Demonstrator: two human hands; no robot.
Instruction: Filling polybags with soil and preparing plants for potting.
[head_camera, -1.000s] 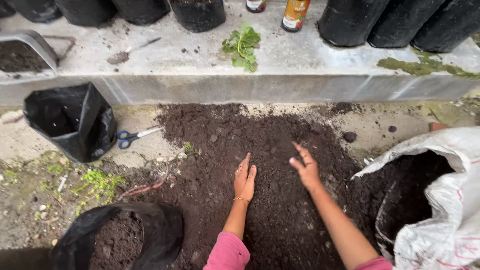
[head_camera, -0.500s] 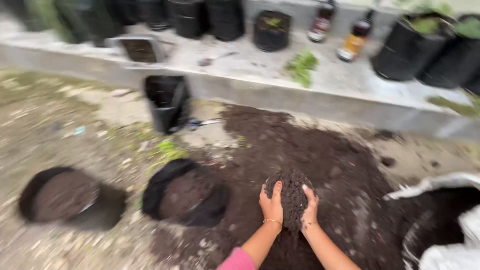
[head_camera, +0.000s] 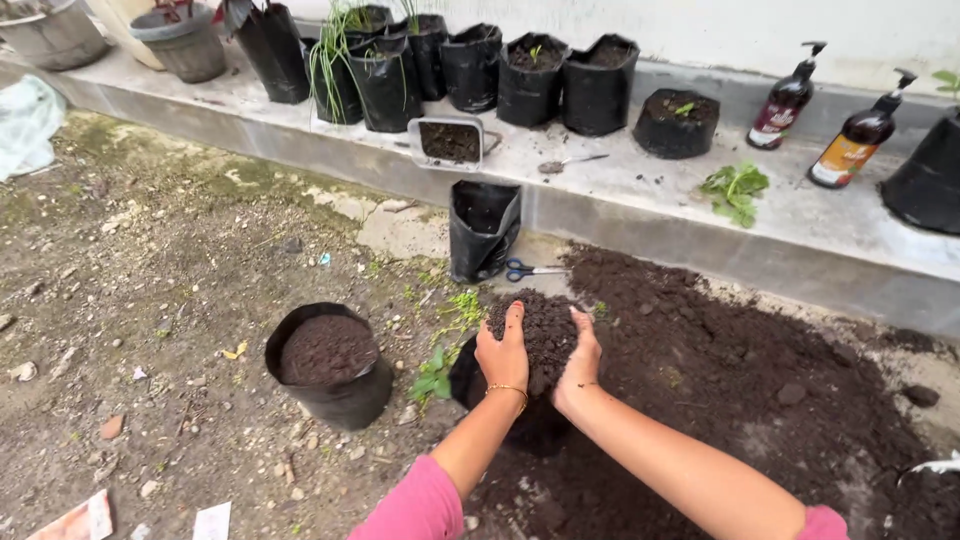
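My left hand (head_camera: 503, 352) and my right hand (head_camera: 582, 358) are cupped together around a heap of dark soil (head_camera: 538, 330), held above a black grow bag (head_camera: 470, 385) that my arms mostly hide. A second black grow bag (head_camera: 330, 365), filled with soil, stands upright to the left. The large pile of soil (head_camera: 720, 380) spreads over the ground to the right. An empty black grow bag (head_camera: 482, 230) stands against the concrete ledge, with blue-handled scissors (head_camera: 528, 270) lying beside it.
A concrete ledge (head_camera: 640, 215) carries a row of black planted bags (head_camera: 530, 80), a small tray of soil (head_camera: 448, 142), a trowel (head_camera: 568, 163), a leafy seedling (head_camera: 735, 190) and two pump bottles (head_camera: 850, 140). Bare stony ground lies to the left.
My hands dug into the pile, scooped up soil and carried it left, over the partly hidden bag. My view swung left, bringing more of the ledge and pots into sight.
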